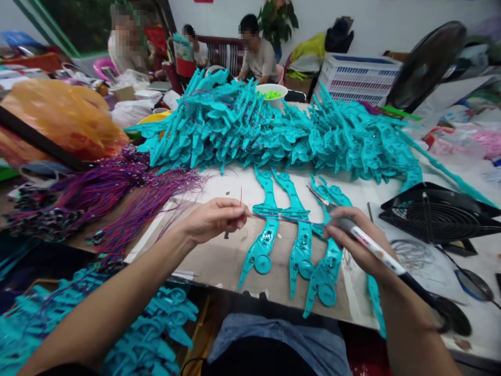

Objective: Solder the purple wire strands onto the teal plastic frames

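Note:
My left hand point(217, 216) pinches thin red and purple wires point(289, 219) between thumb and fingertips. One red end sticks up above the thumb. The wires stretch across the teal plastic pieces toward my right hand point(362, 240); whether its fingers also pinch them I cannot tell. That hand is closed around a soldering iron point(378, 251), its metal tip pointing up and left over the table. Below my hands, a left teal piece point(268, 235), a middle teal piece point(301, 243) and a right teal piece point(331, 261) lie side by side, each with a round disc.
A big heap of teal pieces point(250, 125) spans the table's back. Bundled wires point(113, 188) lie left, near an orange bag point(58, 120). A black fan point(438, 211) stands right; more teal pieces point(152, 329) lie lower left. A person point(260, 57) sits beyond the table.

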Demonstrator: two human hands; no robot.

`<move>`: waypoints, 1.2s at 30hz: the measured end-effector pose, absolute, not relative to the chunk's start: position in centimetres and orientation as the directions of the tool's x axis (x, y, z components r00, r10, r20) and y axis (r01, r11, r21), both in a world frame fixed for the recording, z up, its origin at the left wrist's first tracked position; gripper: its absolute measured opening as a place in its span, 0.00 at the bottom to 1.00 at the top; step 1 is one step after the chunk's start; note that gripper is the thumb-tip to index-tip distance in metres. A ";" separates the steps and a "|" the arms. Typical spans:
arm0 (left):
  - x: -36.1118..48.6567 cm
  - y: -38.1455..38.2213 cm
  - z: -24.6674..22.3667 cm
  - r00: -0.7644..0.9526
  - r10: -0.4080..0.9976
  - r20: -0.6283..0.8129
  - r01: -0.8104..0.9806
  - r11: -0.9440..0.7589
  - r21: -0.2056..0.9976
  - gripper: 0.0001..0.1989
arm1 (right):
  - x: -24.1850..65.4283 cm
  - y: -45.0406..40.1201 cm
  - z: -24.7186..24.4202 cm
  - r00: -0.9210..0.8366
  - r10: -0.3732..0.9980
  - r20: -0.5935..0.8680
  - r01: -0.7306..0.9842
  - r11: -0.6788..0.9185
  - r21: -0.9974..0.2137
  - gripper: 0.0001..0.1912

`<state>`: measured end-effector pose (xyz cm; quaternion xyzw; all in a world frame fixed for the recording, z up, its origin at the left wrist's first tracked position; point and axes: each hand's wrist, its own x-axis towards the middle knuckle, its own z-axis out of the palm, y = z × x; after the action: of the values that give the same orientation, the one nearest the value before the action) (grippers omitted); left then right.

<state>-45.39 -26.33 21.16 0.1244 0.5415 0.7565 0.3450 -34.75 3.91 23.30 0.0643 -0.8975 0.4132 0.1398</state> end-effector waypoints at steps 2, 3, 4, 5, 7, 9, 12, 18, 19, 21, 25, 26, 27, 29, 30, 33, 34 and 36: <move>-44.5 -27.0 20.2 -0.628 0.733 -0.261 -0.384 -0.001 0.923 0.11 | -36.5 4.5 23.0 -0.950 -0.075 0.303 -0.255 0.746 -0.615 0.10; -44.0 -27.1 19.5 -0.585 0.751 -0.306 -0.378 0.081 0.922 0.11 | -37.8 4.5 22.8 -0.941 -0.117 0.317 -0.283 0.785 -0.551 0.10; -43.7 -27.0 18.8 -0.563 0.750 -0.348 -0.373 0.145 0.917 0.11 | -39.3 4.3 22.6 -0.928 -0.164 0.336 -0.318 0.817 -0.482 0.09; -43.4 -26.7 18.0 -0.568 0.729 -0.382 -0.372 0.186 0.909 0.11 | -41.0 3.8 22.3 -0.911 -0.220 0.348 -0.360 0.838 -0.410 0.10; -43.1 -25.8 16.4 -0.641 0.641 -0.423 -0.388 0.204 0.899 0.12 | -44.7 2.4 21.5 -0.863 -0.353 0.362 -0.456 0.852 -0.256 0.11; -43.3 -24.6 15.0 -0.728 0.530 -0.435 -0.411 0.170 0.896 0.12 | -48.3 0.6 20.2 -0.806 -0.475 0.353 -0.547 0.826 -0.138 0.11; -44.0 -23.1 13.4 -0.790 0.425 -0.442 -0.430 0.129 0.893 0.13 | -52.2 -1.6 17.5 -0.754 -0.582 0.306 -0.627 0.776 -0.071 0.14; -45.4 -21.8 12.0 -0.823 0.389 -0.415 -0.419 0.078 0.905 0.15 | -49.3 -0.8 15.1 -0.778 -0.367 0.510 -0.570 0.754 -0.327 0.11; -45.4 -21.7 11.9 -0.821 0.390 -0.416 -0.424 0.071 0.903 0.15 | -47.6 -0.3 15.4 -0.801 -0.254 0.542 -0.520 0.743 -0.421 0.13; -45.5 -21.6 11.7 -0.818 0.391 -0.423 -0.435 0.062 0.898 0.12 | -43.9 0.8 16.3 -0.836 -0.057 0.546 -0.431 0.685 -0.588 0.16; -45.4 -21.0 11.4 -0.828 0.391 -0.403 -0.417 0.051 0.907 0.10 | -37.0 1.2 16.6 -0.890 0.146 0.431 -0.265 0.604 -0.752 0.16; -45.3 -20.9 11.3 -0.832 0.394 -0.391 -0.406 0.049 0.913 0.10 | -35.8 1.0 16.3 -0.895 0.187 0.406 -0.224 0.597 -0.770 0.13; -45.3 -20.7 11.1 -0.835 0.397 -0.381 -0.395 0.050 0.917 0.10 | -34.8 0.6 15.9 -0.894 0.227 0.387 -0.189 0.591 -0.784 0.10; -45.1 -20.4 10.7 -0.844 0.398 -0.359 -0.363 0.066 0.929 0.09 | -33.5 -0.2 15.1 -0.883 0.288 0.371 -0.141 0.591 -0.795 0.05; -45.0 -20.3 10.5 -0.851 0.395 -0.346 -0.341 0.085 0.936 0.09 | -33.1 -0.6 14.8 -0.880 0.300 0.368 -0.128 0.595 -0.793 0.05; -44.7 -19.9 10.2 -0.879 0.375 -0.295 -0.251 0.162 0.954 0.08 | -32.7 -1.6 14.3 -0.884 0.277 0.376 -0.134 0.620 -0.773 0.08; -44.7 -19.8 10.1 -0.888 0.371 -0.273 -0.217 0.185 0.958 0.07 | -32.7 -1.8 14.3 -0.891 0.253 0.377 -0.147 0.626 -0.766 0.09; -44.6 -19.6 10.1 -0.900 0.368 -0.232 -0.159 0.219 0.963 0.05 | -32.7 -2.1 14.2 -0.902 0.199 0.383 -0.182 0.630 -0.755 0.10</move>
<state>-44.56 -19.57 10.13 0.0695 0.7514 0.6210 0.2119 -32.73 -2.09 14.20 -0.0048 -0.8752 0.4303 0.2212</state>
